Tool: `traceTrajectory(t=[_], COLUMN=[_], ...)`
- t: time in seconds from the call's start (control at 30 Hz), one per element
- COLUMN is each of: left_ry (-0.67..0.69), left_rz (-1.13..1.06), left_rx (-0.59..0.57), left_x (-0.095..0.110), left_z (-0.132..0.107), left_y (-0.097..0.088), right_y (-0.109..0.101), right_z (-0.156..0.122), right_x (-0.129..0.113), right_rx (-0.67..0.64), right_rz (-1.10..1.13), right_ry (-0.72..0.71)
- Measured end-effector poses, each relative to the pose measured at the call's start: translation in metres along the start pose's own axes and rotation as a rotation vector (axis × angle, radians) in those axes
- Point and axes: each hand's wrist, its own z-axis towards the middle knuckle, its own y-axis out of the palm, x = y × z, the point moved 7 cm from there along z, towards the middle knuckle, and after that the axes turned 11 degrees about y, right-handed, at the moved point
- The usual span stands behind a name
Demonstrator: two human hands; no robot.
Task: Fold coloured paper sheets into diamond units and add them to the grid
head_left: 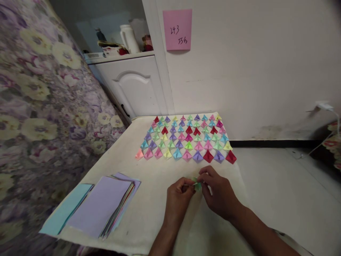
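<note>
Both of my hands meet over the near part of a cream-covered table (149,209). My left hand (178,199) and my right hand (217,193) pinch a small folded piece of green paper (197,185) between their fingertips. Beyond them lie several rows of small folded paper shapes (186,138) in red, pink, purple, blue, green and yellow, set out in a grid. A stack of coloured paper sheets (102,206), lilac on top, rests at the near left beside a light blue sheet (66,209).
A floral-patterned bed or sofa (39,117) rises along the left. A white cabinet (133,85) with a jug and clutter on top stands behind. A pink note (177,29) is stuck on the white wall. Pale floor (287,192) lies to the right.
</note>
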Motion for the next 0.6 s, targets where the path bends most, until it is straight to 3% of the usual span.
traceTrajectory(t=[0.3, 0.5, 0.6], left_ry=[0.013, 0.292, 0.360], left_rz=[0.102, 0.363, 0.519], left_rx=[-0.031, -0.016, -0.037], left_x=[0.004, 0.024, 0.031], left_z=[-0.001, -0.004, -0.008], left_y=[0.001, 0.002, 0.007], right_y=[0.007, 0.010, 0.013], right_z=[0.002, 0.002, 0.001], right_x=[0.003, 0.004, 0.005], right_rx=[-0.014, -0.036, -0.057], right_rz=[-0.099, -0.117, -0.138], right_ry=[0.023, 0.007, 0.012])
